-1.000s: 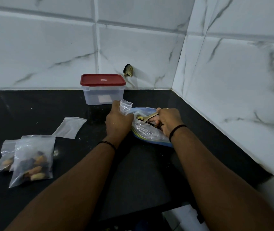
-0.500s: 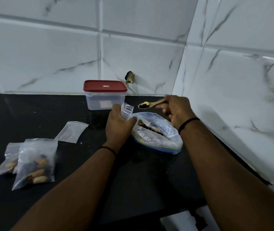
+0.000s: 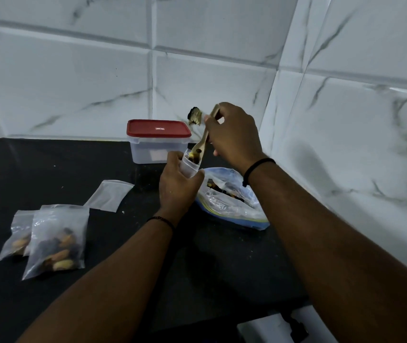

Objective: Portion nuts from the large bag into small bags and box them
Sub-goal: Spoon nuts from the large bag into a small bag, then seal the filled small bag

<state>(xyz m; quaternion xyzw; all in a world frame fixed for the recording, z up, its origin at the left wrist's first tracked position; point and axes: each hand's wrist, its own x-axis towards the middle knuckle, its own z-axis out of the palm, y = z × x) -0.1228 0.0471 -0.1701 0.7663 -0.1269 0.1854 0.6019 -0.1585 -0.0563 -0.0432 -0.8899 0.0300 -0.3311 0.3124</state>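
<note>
The left hand (image 3: 179,180) gripped a small bag (image 3: 189,167) upright above the tabletop (image 3: 113,273), fingers curled round its body and its mouth facing up. The right hand (image 3: 232,137) pinched the handle of a wooden spoon (image 3: 203,142), whose loaded bowl sat at the bag's mouth. The spoon's long axis ran steeply, handle up and toward the wall, bowl down and toward the person's left; the small bag's long axis stood near vertical. The large bag (image 3: 232,196) lay open on the tabletop just right of the left hand, its mouth turned toward that hand, with nuts showing inside.

To do the step well, the bowl should probably go inside the mouth before tipping, and the left grip should hold the opening spread, since a slack rim could fold and spill nuts.

Two filled bags (image 3: 56,241) lay overlapping at the left, an empty bag (image 3: 109,195) between them and the box (image 3: 157,142). The box stood against the wall, red lid on; boxing was not yet done.
</note>
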